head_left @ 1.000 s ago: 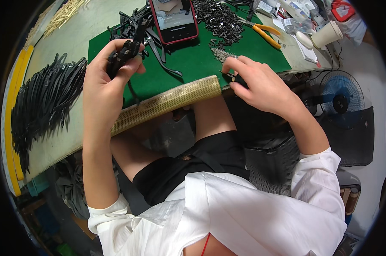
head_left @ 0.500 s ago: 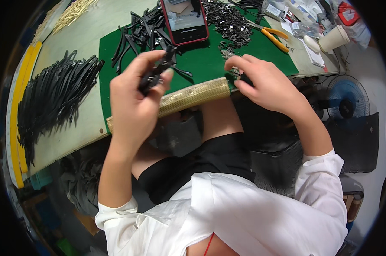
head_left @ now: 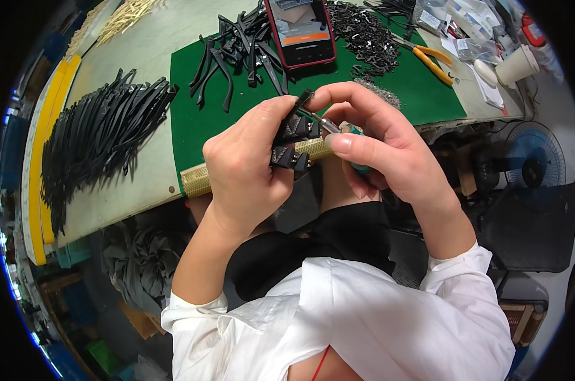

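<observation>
Yellow strip (head_left: 37,216) along the left side of a pale bench (head_left: 192,22), slender black pieces (head_left: 103,140) heaped nearby; green mat (head_left: 198,140) next. Left hand (head_left: 246,162) closed around black parts (head_left: 292,129) near the front edge; screwdriver (head_left: 330,126) gripped in right hand (head_left: 389,143), tip at those parts. Farther right, orange-handled pliers (head_left: 434,63), white cup (head_left: 518,65), blue fan (head_left: 528,162) below.

Pale worktable (head_left: 132,184) — blue-bladed fan (head_left: 531,170) to its right — light grey floor (head_left: 559,289).
</observation>
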`<state>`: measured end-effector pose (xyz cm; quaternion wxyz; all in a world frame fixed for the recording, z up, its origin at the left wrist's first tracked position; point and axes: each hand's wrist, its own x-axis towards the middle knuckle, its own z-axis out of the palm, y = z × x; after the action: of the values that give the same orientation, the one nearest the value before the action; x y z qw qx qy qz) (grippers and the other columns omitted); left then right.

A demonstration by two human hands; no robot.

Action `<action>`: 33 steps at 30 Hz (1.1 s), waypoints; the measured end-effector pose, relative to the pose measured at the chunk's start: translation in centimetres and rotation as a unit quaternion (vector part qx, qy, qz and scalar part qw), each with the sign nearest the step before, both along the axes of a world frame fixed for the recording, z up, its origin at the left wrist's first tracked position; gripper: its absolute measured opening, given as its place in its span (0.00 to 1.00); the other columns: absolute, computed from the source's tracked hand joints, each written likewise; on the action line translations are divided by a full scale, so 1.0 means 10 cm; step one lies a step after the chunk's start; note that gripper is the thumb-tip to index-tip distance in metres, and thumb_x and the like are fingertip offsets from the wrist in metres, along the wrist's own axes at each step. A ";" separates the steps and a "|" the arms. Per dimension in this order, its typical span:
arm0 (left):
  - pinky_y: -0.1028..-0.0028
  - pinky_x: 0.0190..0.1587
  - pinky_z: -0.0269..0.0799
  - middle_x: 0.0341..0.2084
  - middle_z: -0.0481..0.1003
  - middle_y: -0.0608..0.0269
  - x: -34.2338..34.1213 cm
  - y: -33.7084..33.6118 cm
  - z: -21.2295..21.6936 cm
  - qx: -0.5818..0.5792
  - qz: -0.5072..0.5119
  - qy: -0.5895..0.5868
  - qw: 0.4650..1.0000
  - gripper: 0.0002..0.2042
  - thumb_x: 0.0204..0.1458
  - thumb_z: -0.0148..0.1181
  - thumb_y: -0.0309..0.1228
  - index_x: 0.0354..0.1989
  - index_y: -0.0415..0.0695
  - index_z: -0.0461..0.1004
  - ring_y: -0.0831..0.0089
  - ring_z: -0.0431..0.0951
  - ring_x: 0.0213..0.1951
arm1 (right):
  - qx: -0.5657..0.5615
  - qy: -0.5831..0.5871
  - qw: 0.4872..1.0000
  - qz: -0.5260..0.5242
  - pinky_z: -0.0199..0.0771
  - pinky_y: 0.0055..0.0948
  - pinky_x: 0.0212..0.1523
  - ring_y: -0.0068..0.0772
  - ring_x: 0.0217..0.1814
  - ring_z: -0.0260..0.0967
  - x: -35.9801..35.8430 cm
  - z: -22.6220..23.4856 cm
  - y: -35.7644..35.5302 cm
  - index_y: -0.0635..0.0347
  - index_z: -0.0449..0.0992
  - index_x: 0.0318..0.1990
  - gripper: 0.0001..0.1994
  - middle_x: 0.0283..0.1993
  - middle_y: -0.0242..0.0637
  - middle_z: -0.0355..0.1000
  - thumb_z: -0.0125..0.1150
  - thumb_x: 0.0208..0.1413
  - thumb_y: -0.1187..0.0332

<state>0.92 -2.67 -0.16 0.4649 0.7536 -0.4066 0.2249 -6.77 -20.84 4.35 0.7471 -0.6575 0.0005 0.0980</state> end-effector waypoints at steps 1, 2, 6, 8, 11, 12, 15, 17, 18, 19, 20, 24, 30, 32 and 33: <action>0.68 0.30 0.77 0.30 0.79 0.51 0.00 0.00 0.00 0.000 0.002 -0.003 1.000 0.21 0.33 0.61 0.16 0.42 0.36 0.76 0.56 0.82 0.29 | 0.005 0.010 1.000 -0.005 0.62 0.14 0.16 0.13 0.18 0.65 -0.01 0.02 0.02 0.54 0.68 0.57 0.16 0.43 0.33 0.67 0.57 0.63 0.68; 0.68 0.30 0.77 0.30 0.79 0.51 -0.01 -0.01 -0.01 0.012 0.011 -0.017 1.000 0.21 0.33 0.62 0.16 0.42 0.36 0.76 0.56 0.82 0.29 | 0.010 0.021 1.000 -0.011 0.61 0.14 0.16 0.13 0.18 0.64 -0.01 0.03 0.02 0.54 0.68 0.57 0.15 0.42 0.32 0.67 0.56 0.63 0.68; 0.71 0.29 0.75 0.26 0.78 0.55 -0.04 0.02 -0.02 0.045 0.027 -0.062 0.997 0.21 0.35 0.62 0.15 0.44 0.37 0.76 0.61 0.80 0.26 | 0.053 0.075 0.996 -0.010 0.58 0.14 0.15 0.13 0.17 0.64 -0.01 0.03 0.04 0.57 0.65 0.53 0.12 0.32 0.30 0.70 0.53 0.66 0.65; 0.72 0.28 0.74 0.25 0.77 0.56 -0.03 0.04 -0.03 0.059 0.022 -0.072 0.995 0.21 0.36 0.61 0.15 0.44 0.38 0.76 0.61 0.79 0.24 | -0.019 0.032 0.999 -0.027 0.56 0.14 0.16 0.12 0.17 0.63 -0.02 -0.02 0.09 0.59 0.64 0.51 0.12 0.26 0.28 0.69 0.51 0.67 0.63; 0.69 0.26 0.72 0.24 0.76 0.56 0.03 0.07 -0.07 0.100 0.016 -0.078 0.992 0.20 0.34 0.62 0.17 0.42 0.38 0.75 0.60 0.79 0.24 | -0.256 -0.203 0.940 -0.104 0.67 0.30 0.20 0.35 0.18 0.70 0.06 -0.40 0.16 0.63 0.62 0.52 0.14 0.23 0.39 0.71 0.55 0.62 0.69; 0.68 0.24 0.72 0.23 0.75 0.58 0.06 0.08 -0.07 0.124 0.016 -0.081 0.989 0.20 0.33 0.63 0.18 0.41 0.38 0.74 0.60 0.78 0.23 | -0.347 -0.298 0.879 -0.136 0.70 0.34 0.21 0.41 0.19 0.72 0.08 -0.47 0.19 0.64 0.62 0.52 0.15 0.23 0.41 0.72 0.56 0.61 0.71; 0.66 0.23 0.71 0.22 0.74 0.59 0.11 0.07 -0.09 0.188 0.039 -0.081 0.978 0.17 0.35 0.62 0.20 0.39 0.39 0.71 0.60 0.78 0.23 | -0.465 -0.307 0.819 -0.137 0.72 0.41 0.27 0.52 0.26 0.74 0.08 -0.51 0.25 0.64 0.59 0.59 0.25 0.29 0.47 0.73 0.60 0.55 0.73; 0.63 0.24 0.73 0.22 0.74 0.57 0.16 0.06 -0.06 0.211 0.079 -0.086 0.970 0.14 0.41 0.58 0.21 0.39 0.41 0.69 0.58 0.79 0.23 | -0.522 -0.305 0.783 -0.144 0.72 0.39 0.28 0.50 0.26 0.74 0.10 -0.53 0.26 0.63 0.57 0.63 0.31 0.30 0.47 0.73 0.62 0.53 0.72; 0.59 0.33 0.73 0.29 0.78 0.49 0.25 0.07 -0.03 0.219 0.123 -0.032 0.967 0.20 0.39 0.61 0.18 0.45 0.42 0.72 0.50 0.80 0.33 | -0.516 -0.293 0.792 -0.146 0.72 0.39 0.28 0.49 0.26 0.74 0.10 -0.51 0.24 0.63 0.57 0.63 0.31 0.30 0.47 0.73 0.63 0.53 0.72; 0.58 0.34 0.73 0.29 0.78 0.48 0.41 0.12 -0.04 0.226 0.174 -0.025 0.958 0.18 0.42 0.62 0.20 0.45 0.41 0.73 0.49 0.80 0.33 | -0.508 -0.280 0.801 -0.146 0.72 0.39 0.28 0.49 0.26 0.74 0.09 -0.50 0.22 0.62 0.57 0.64 0.31 0.30 0.46 0.73 0.63 0.53 0.71; 0.57 0.34 0.73 0.28 0.79 0.47 0.63 0.15 -0.05 0.229 0.221 -0.019 0.948 0.17 0.44 0.62 0.21 0.45 0.40 0.73 0.49 0.80 0.34 | -0.504 -0.266 0.808 -0.150 0.73 0.39 0.28 0.49 0.26 0.74 0.07 -0.49 0.17 0.62 0.57 0.64 0.31 0.30 0.46 0.73 0.63 0.53 0.71; 0.54 0.37 0.77 0.27 0.80 0.46 1.25 0.21 0.13 0.344 0.303 0.038 0.888 0.11 0.52 0.62 0.34 0.31 0.37 0.78 0.48 0.81 0.33 | -0.469 -0.224 0.844 -0.134 0.73 0.44 0.28 0.55 0.26 0.74 0.01 -0.45 0.04 0.61 0.60 0.61 0.29 0.33 0.50 0.74 0.64 0.53 0.69; 0.65 0.32 0.72 0.20 0.78 0.55 1.81 0.30 -0.15 0.351 0.229 0.179 0.890 0.19 0.49 0.66 0.43 0.29 0.35 0.80 0.65 0.79 0.25 | -0.487 -0.196 0.835 -0.163 0.73 0.47 0.36 0.60 0.36 0.74 -0.04 -0.37 -0.34 0.60 0.62 0.56 0.24 0.36 0.51 0.73 0.61 0.52 0.72; 0.69 0.31 0.70 0.19 0.76 0.59 1.66 0.34 0.00 0.341 0.188 0.242 0.888 0.16 0.50 0.65 0.40 0.29 0.35 0.79 0.71 0.77 0.23 | -0.501 -0.174 0.839 -0.120 0.73 0.46 0.41 0.58 0.41 0.74 -0.04 -0.33 -0.55 0.61 0.63 0.54 0.22 0.39 0.51 0.73 0.59 0.52 0.72; 0.70 0.30 0.69 0.18 0.76 0.61 1.54 0.33 0.07 0.326 0.173 0.249 0.896 0.15 0.51 0.65 0.39 0.28 0.36 0.78 0.73 0.75 0.23 | -0.514 -0.174 0.837 -0.076 0.72 0.45 0.43 0.55 0.43 0.73 -0.05 -0.28 -0.63 0.61 0.65 0.52 0.18 0.42 0.50 0.72 0.57 0.53 0.73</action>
<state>16.32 0.63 0.58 0.2334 0.9526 -0.1915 -0.0383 -7.22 -27.14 1.52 0.2944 -0.9511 -0.0292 -0.0892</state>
